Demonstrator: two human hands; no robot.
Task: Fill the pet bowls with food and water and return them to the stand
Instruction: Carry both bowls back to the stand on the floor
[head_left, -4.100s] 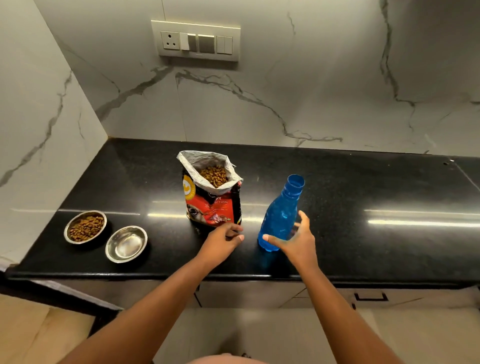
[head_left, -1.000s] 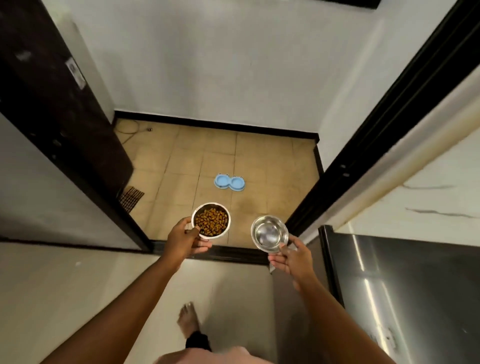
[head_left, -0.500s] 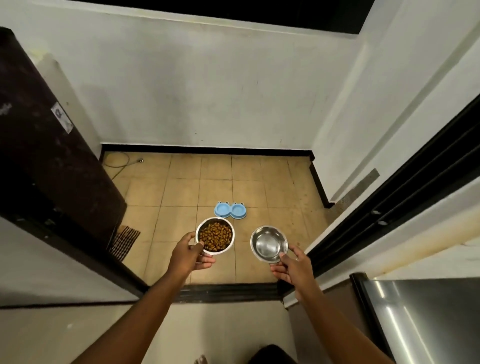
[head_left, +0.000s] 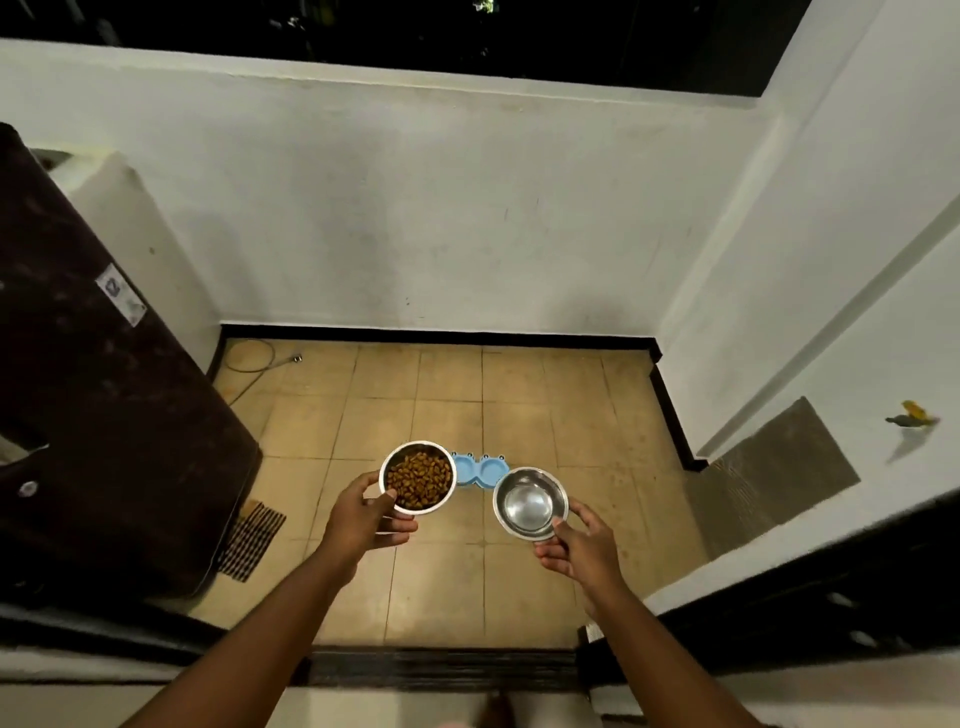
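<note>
My left hand (head_left: 363, 522) grips the near rim of a steel bowl of brown kibble (head_left: 418, 477). A second steel bowl (head_left: 530, 503), shiny inside, is held at its near edge by my right hand (head_left: 579, 545); I cannot tell whether it holds water. Both bowls are carried level at about chest height above the floor. Between and beyond them, on the tan floor tiles, lies the light blue double-bowl stand (head_left: 480, 469), its left side partly hidden behind the kibble bowl.
A dark brown door (head_left: 98, 405) stands open on the left, with a striped mat (head_left: 252, 538) at its foot. White walls enclose the small tiled balcony (head_left: 467, 395). A dark threshold (head_left: 441, 667) crosses the doorway below my arms. A thin cable (head_left: 257, 358) lies at the far left corner.
From the kitchen counter I have walked with both bowls to the balcony doorway. Over the last second the view has moved closer and the blue stand now sits just behind the bowls.
</note>
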